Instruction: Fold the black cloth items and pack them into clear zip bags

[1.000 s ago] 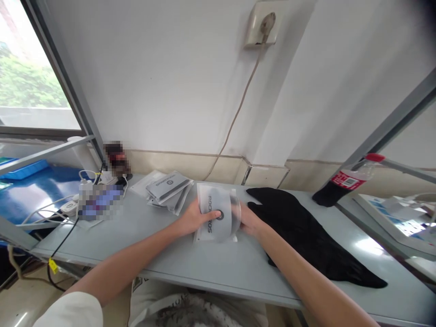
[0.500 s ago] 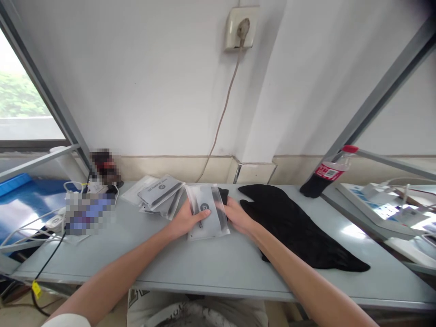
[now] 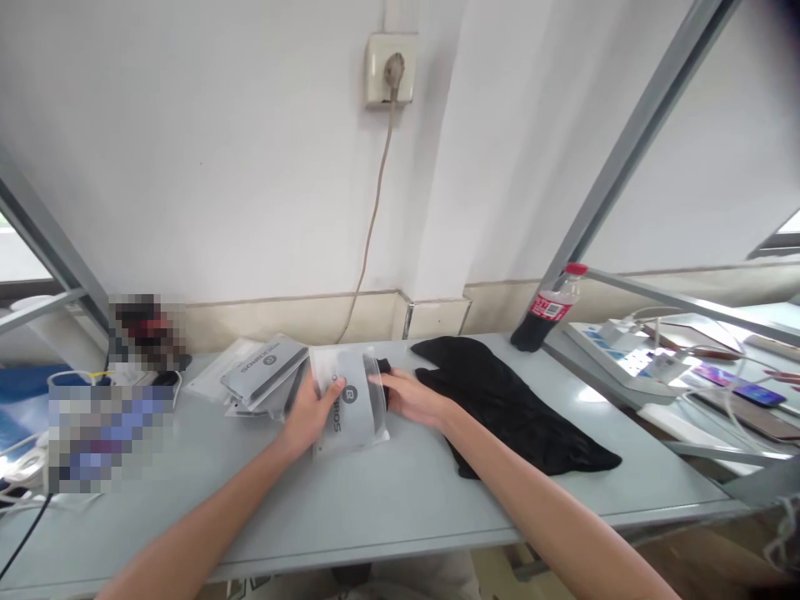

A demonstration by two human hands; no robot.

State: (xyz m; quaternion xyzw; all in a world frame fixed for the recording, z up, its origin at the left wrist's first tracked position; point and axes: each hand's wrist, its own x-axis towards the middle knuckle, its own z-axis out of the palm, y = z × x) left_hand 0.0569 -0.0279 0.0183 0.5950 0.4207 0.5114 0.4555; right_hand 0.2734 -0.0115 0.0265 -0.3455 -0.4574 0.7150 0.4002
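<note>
A: What's nearest?
B: The left hand point(image 3: 312, 410), pinching 1 printed pouch point(image 3: 350, 408) at its left side, thumb on top, above the grey table point(image 3: 350, 517).
A: And the right hand point(image 3: 412, 398)?
B: At the pouch's right edge, beside a small black piece point(image 3: 383, 367). Its fingertips are partly hidden; I can't tell if they pinch anything.
A: Around them?
B: A pile of pouches point(image 3: 266, 367) on the left, black cloth point(image 3: 500, 400) on the right.
A: Farther?
B: 1 red-capped bottle point(image 3: 548, 310), tilted, then 1 wall socket point(image 3: 392, 71).

White wall point(image 3: 281, 167), beige tiled base point(image 3: 268, 323); grey table point(image 3: 262, 517); metal frame bars point(image 3: 650, 117); window edge point(image 3: 22, 254) far left.
</note>
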